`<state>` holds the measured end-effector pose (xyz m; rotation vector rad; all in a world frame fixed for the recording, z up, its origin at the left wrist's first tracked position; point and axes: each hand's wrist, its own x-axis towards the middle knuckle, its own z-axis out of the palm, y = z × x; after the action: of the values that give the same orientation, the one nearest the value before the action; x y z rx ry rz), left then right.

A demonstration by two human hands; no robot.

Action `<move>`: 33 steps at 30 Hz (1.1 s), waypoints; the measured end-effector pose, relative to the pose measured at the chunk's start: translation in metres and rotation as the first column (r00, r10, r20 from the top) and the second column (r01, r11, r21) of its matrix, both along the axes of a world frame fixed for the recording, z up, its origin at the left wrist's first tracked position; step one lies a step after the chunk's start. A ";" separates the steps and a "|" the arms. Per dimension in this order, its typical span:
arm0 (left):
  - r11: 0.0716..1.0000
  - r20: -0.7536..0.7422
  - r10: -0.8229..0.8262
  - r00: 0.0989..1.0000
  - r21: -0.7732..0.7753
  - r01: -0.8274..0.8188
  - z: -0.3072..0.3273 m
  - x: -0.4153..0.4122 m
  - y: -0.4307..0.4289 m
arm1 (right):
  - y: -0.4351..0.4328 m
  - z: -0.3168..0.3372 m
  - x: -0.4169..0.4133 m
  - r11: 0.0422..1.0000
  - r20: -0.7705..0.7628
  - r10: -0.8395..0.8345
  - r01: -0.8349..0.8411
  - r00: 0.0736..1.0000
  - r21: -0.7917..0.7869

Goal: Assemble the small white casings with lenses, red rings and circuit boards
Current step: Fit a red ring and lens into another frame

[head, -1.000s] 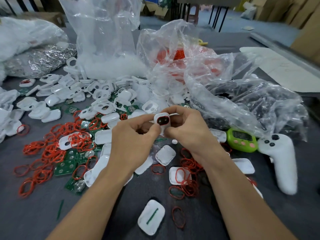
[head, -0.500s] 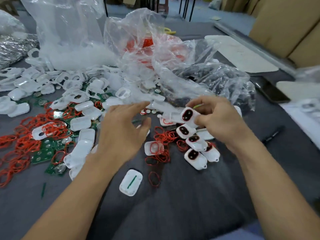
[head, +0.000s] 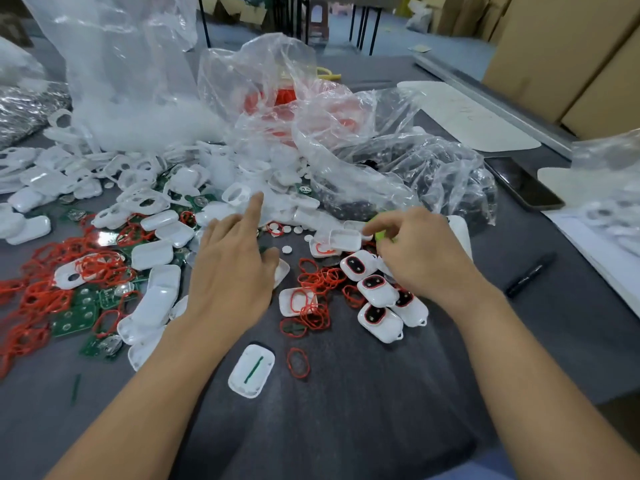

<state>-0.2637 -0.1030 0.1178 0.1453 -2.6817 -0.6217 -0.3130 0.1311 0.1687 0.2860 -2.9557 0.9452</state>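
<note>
My left hand (head: 235, 268) hovers over the middle of the table, index finger stretched toward the pile of white casing halves (head: 152, 252), holding nothing. My right hand (head: 419, 252) rests with loosely curled, empty fingers just above a row of several assembled casings (head: 377, 291) with dark lenses and red rings. Loose red rings (head: 317, 308) lie between my hands and in a heap (head: 45, 289) at the left. Green circuit boards (head: 78, 315) lie among them. Small white round lenses (head: 287, 250) sit beyond my hands. One casing half (head: 251, 370) with a green strip lies near me.
Crumpled clear plastic bags (head: 346, 133) of parts fill the back of the dark table. A black pen (head: 530, 275), a black phone (head: 523, 183) and a white board (head: 464, 116) lie at the right. Cardboard boxes (head: 561, 53) stand beyond. A silver bag (head: 24, 109) lies far left.
Both hands held one assembled casing. The right hand carried it right and set it down in the row, then let go. The left hand moved away, open.
</note>
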 end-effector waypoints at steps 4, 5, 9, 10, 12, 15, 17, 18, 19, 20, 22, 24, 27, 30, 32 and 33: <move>0.999 0.020 0.017 1.000 -0.031 -0.016 -0.004 -0.007 -0.013 | -0.049 0.004 -0.033 0.994 0.014 0.106 -0.106 0.994 0.037; 0.999 0.028 0.031 0.999 -0.034 -0.030 -0.005 -0.008 -0.017 | -0.062 0.004 -0.041 0.990 0.024 0.128 -0.129 0.992 0.050; 0.993 0.056 0.103 0.993 -0.058 -0.100 -0.008 -0.014 -0.040 | -0.112 -0.004 -0.064 0.976 -0.008 0.208 -0.207 0.978 0.073; 0.991 0.067 0.129 0.989 -0.053 -0.125 -0.008 -0.014 -0.047 | -0.124 -0.006 -0.069 0.974 -0.022 0.219 -0.217 0.976 0.072; 0.982 0.091 0.189 0.978 -0.051 -0.185 -0.008 -0.015 -0.061 | -0.149 -0.010 -0.077 0.968 -0.029 0.243 -0.240 0.970 0.078; 0.970 0.165 0.243 0.956 -0.053 -0.237 -0.013 -0.018 -0.075 | -0.182 -0.012 -0.083 0.946 -0.010 0.319 -0.318 0.948 0.055; 0.971 0.214 0.238 0.947 -0.091 -0.223 -0.016 -0.018 -0.078 | -0.197 -0.012 -0.085 0.915 -0.005 0.388 -0.385 0.922 0.122; 0.972 0.214 0.232 0.949 -0.097 -0.216 -0.017 -0.019 -0.079 | -0.202 -0.013 -0.087 0.896 0.000 0.411 -0.405 0.912 0.181; 0.972 0.210 0.229 0.951 -0.092 -0.214 -0.018 -0.019 -0.078 | -0.204 -0.013 -0.090 0.882 0.002 0.423 -0.413 0.906 0.228; 0.973 0.205 0.228 0.952 -0.081 -0.215 -0.017 -0.020 -0.079 | -0.203 -0.013 -0.092 0.878 0.004 0.424 -0.412 0.906 0.246; 0.972 0.201 0.236 0.951 -0.062 -0.228 -0.014 -0.020 -0.078 | -0.198 -0.014 -0.097 0.896 -0.016 0.407 -0.396 0.913 0.200; 0.964 0.140 0.262 0.955 -0.077 -0.253 -0.008 -0.019 -0.076 | -0.187 -0.013 -0.095 0.933 -0.088 0.358 -0.352 0.930 0.076; 0.963 -0.092 0.260 0.961 0.093 -0.252 0.005 -0.013 -0.064 | -0.167 -0.014 -0.079 0.917 -0.124 0.282 -0.305 0.951 -0.258; 0.655 -0.034 0.166 0.986 0.751 -0.084 0.015 -0.014 -0.051 | -0.157 -0.016 -0.056 0.800 -0.054 0.368 -0.346 0.928 -0.491; 0.182 0.015 -0.001 1.000 0.983 -0.015 0.019 -0.020 -0.046 | -0.157 -0.019 -0.046 0.800 -0.079 0.362 -0.353 0.929 -0.485; 0.004 0.023 -0.054 0.998 1.000 -0.022 0.020 -0.023 -0.047 | -0.158 -0.020 -0.043 0.810 -0.102 0.346 -0.352 0.932 -0.469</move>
<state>-0.2864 -0.1496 0.1378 0.5022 -1.5803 -2.5004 -0.3562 -0.0274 0.1490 0.8254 -2.5702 1.6661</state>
